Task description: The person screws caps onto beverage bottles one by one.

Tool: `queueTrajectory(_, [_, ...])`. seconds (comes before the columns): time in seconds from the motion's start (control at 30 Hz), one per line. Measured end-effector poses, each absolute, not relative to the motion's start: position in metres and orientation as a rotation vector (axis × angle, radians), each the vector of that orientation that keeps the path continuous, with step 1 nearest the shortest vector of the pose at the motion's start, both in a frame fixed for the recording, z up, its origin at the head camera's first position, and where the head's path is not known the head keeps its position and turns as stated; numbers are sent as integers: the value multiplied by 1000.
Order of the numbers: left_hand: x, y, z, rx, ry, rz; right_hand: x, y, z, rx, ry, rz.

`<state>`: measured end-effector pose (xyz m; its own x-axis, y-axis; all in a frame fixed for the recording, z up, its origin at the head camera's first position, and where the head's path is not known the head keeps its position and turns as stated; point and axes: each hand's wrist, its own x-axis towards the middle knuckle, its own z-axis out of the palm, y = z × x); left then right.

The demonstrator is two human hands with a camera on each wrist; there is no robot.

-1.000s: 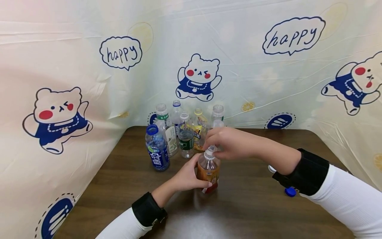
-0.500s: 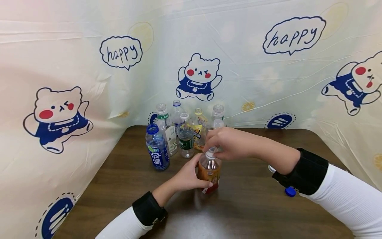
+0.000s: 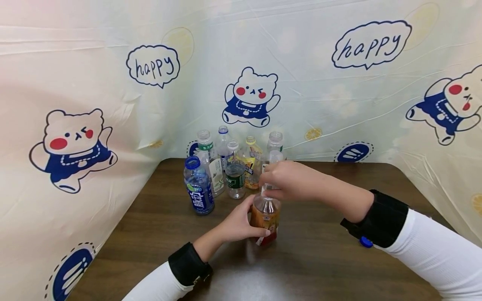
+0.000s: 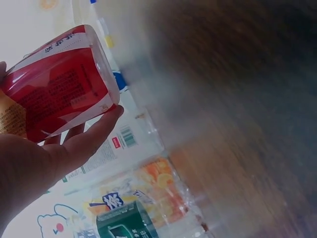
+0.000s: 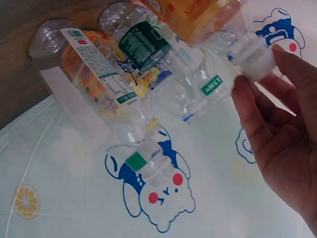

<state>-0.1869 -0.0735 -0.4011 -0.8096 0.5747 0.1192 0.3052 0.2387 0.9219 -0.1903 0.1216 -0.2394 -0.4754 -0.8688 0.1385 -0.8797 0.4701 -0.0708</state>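
My left hand [image 3: 237, 221] grips the body of a clear plastic drink bottle [image 3: 265, 219] with an orange and red label, its thumb across the front. The left wrist view shows the red lower part of the label [image 4: 59, 89], fingers behind it near the bottle's base. Over the bottle's top, my right hand [image 3: 291, 179] pinches a white cap [image 5: 261, 64] between thumb and fingertips. From the head, that hand mostly covers the cap; the right wrist view shows it at the bottle's neck.
Behind the held bottle stand several uncapped bottles, among them a blue one [image 3: 199, 196], a green-labelled one [image 3: 235, 179] and a yellow-labelled one [image 3: 250, 167]. A blue cap [image 3: 365, 241] lies on the brown table [image 3: 316, 259] beside the right cuff. A printed cloth [image 3: 301, 100] hangs behind.
The right hand has turned slightly at the cap, its wrist shifting left. The held bottle has moved slightly right. A white item on the table at right is now hidden by the right cuff.
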Motion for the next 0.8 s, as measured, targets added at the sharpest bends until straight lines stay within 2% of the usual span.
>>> queueTrajectory(0.27, [-186,-74,-400,851,2253,1588,-192,120,-246,1437,-2586,67])
queueTrajectory(0.6, [-184,-79,-400,859,2266,1605,-190,133,-247,1654,-2521,321])
queueTrajectory(0.8, [-185,-77,-400,853,2260,1610,-189,127,-253,1499,-2491,135])
